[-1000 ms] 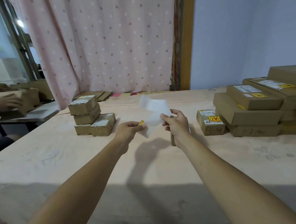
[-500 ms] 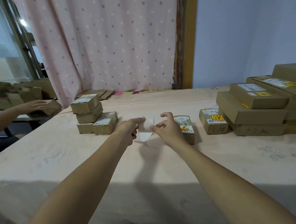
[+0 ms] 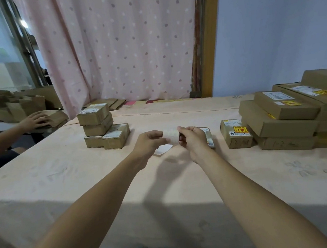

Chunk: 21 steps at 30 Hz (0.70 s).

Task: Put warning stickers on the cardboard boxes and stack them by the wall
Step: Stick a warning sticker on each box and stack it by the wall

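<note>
Grip: my left hand [image 3: 150, 140] and right hand [image 3: 192, 139] each pinch an end of the sticker sheet [image 3: 171, 136], above the bench [image 3: 63, 174] | box [image 3: 209, 139] lies just beyond my right hand, the nearer one.

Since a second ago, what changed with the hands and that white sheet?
Both hands came down nearer the table. The white sheet, held up loose before, is now rolled into a short tube, pinched between the left hand and right hand. The yellow sticker that the left hand pinched no longer shows there. The left box stack and right box stack stayed put.
</note>
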### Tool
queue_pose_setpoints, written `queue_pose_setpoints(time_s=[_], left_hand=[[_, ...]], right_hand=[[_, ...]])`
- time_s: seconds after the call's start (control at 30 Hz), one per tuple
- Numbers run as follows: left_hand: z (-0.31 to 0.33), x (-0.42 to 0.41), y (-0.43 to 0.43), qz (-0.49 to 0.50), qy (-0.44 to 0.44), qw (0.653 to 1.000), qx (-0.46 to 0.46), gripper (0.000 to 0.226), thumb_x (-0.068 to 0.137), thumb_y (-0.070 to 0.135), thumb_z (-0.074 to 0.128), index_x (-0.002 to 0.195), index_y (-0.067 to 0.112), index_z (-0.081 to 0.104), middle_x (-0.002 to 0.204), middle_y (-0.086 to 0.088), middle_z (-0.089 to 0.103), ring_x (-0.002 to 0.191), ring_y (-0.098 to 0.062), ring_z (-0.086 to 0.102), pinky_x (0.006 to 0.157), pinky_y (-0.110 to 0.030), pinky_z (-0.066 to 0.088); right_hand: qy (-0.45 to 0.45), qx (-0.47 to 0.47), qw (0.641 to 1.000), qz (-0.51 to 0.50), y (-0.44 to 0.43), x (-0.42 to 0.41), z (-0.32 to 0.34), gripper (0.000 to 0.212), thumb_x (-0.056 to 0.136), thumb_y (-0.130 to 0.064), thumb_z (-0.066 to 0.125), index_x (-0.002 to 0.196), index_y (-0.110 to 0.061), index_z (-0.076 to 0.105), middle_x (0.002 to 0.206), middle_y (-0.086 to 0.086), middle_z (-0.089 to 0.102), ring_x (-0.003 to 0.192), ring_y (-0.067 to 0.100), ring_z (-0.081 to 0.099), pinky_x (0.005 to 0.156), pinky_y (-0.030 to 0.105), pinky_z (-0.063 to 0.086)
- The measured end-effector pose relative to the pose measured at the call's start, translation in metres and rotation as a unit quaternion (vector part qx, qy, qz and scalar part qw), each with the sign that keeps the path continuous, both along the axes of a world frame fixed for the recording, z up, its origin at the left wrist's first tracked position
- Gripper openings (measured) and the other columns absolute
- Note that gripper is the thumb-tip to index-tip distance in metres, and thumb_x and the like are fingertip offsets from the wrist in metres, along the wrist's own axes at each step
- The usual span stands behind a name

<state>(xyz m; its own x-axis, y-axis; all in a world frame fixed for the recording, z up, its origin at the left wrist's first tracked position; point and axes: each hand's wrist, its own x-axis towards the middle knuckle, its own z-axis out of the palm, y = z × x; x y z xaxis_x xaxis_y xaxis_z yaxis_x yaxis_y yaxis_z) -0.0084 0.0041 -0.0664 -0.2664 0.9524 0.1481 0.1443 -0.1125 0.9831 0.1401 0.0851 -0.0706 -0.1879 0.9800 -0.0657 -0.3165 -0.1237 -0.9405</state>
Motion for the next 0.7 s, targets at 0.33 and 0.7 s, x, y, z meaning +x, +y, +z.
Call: queue_pose_setpoints(time_s=[0.33,0.7], left_hand=[[0.011,0.002,0.014,0.098,-0.134,0.984,-0.057,0.028,0.079,0.035,0.082,0.089,0.010,0.074,0.061,0.004,0.052,0.053,-0.015,0.036,0.055,-0.027,0.030],[0.007,0.008,0.002,0.052,-0.033,0.998,-0.003,0.009,0.085,0.015,0.077,0.087,0.006,0.076,0.070,0.003,0.069,0.055,0.000,0.052,0.070,-0.027,0.035]], right_hand=[[-0.133,0.131,0.981,0.049,-0.013,0.004,-0.003,0.030,0.084,-0.020,0.082,0.098,-0.021,0.056,0.085,0.004,0.074,0.066,0.010,0.061,0.068,0.027,0.045],[-0.089,0.085,0.992,0.032,-0.007,0.001,-0.005,0.025,0.094,-0.043,0.069,0.097,-0.018,0.065,0.103,0.009,0.076,0.088,0.019,0.067,0.072,0.033,0.049]])
